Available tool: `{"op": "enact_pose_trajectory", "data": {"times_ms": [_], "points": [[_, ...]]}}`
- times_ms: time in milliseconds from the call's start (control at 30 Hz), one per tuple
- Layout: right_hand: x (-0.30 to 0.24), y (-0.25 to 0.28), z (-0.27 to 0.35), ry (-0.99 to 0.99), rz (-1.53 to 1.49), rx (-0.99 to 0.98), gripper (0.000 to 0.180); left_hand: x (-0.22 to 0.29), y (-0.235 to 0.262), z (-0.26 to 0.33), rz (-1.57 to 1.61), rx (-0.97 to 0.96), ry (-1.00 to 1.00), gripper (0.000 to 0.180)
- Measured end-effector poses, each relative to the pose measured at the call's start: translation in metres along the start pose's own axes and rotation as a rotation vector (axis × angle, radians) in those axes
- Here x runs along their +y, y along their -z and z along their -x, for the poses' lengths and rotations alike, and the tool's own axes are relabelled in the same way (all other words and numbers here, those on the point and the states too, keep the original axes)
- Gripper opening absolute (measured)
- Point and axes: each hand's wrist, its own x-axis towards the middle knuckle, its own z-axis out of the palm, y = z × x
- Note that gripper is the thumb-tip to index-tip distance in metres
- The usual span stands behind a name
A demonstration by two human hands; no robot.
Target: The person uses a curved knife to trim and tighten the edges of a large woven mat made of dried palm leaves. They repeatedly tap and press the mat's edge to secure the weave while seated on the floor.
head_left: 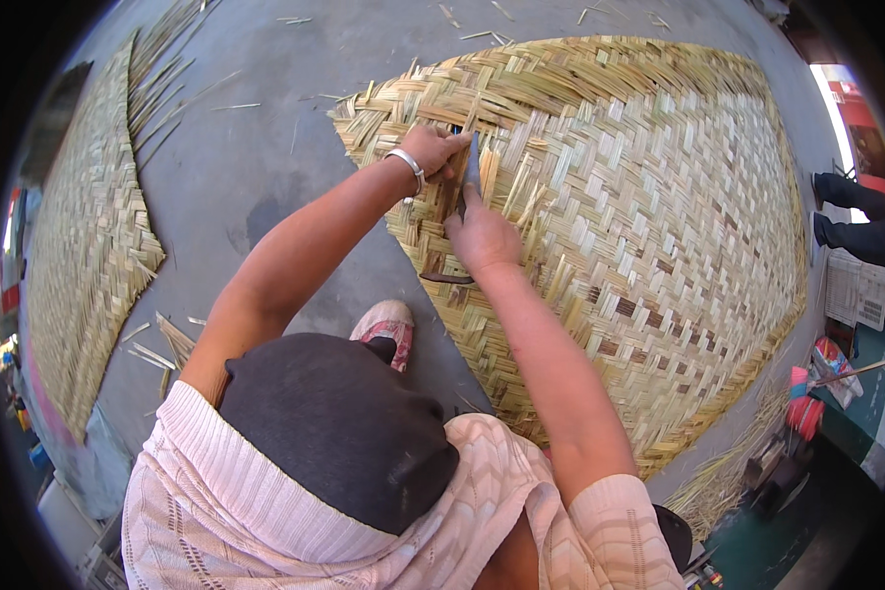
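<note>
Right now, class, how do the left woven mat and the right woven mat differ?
The right woven mat shows dark brown strips in its weave; the left woven mat looks plain straw-coloured. The left hand and right hand are at the right mat; the left mat lies apart. Both are woven from flat strips.

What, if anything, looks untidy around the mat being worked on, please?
Loose strips lie scattered on the floor, and some strip ends stick out of the woven mat beside the right hand, breaking the regular pattern.
</note>
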Motion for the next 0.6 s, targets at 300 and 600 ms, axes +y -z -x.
{"op": "enact_pose_trajectory", "data": {"times_ms": [300, 600], "points": [[0.005, -0.006, -0.002, -0.041, -0.049, 0.0, 0.062, 0.004, -0.001, 0.012, 0.271, 0.004, 0.269, 0.026], [0.006, -0.007, -0.004, -0.021, -0.032, 0.0, 0.062, -0.009, -0.015, -0.028, -0.023, 0.15, 0.139, 0.038]]}}
